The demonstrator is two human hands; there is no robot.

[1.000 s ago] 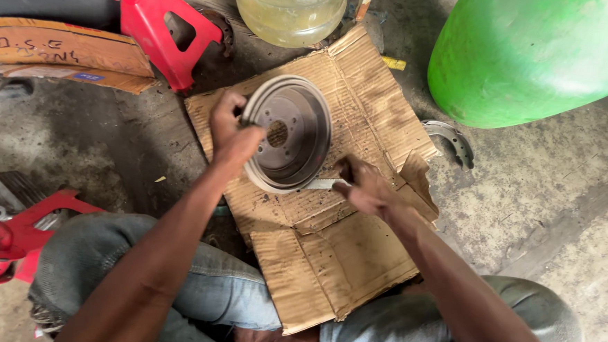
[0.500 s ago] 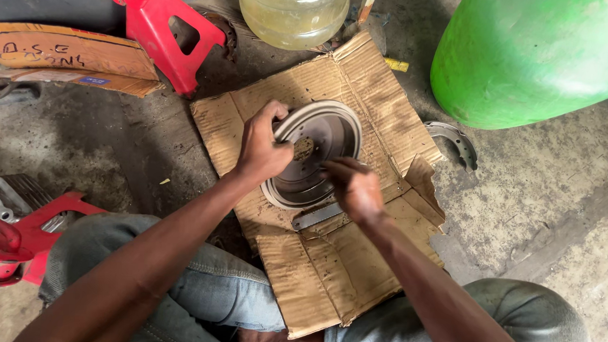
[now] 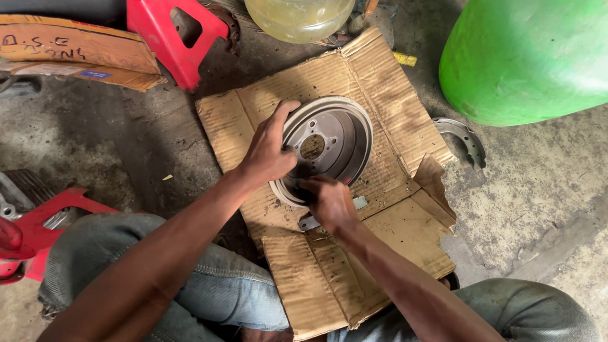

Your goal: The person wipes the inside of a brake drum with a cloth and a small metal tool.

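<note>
The left hand (image 3: 269, 152) curls over the rim of a grey brake drum (image 3: 333, 141), gripping it and tipping it up. The right hand (image 3: 328, 201) is closed at the drum's lower edge; what it grips cannot be told. The drum sits on flattened cardboard (image 3: 386, 196) on a stained concrete floor (image 3: 559, 205), among a red jack stand (image 3: 166, 25), a green drum (image 3: 539, 58), a yellowish jug (image 3: 299, 8) and a brake shoe (image 3: 465, 138).
</note>
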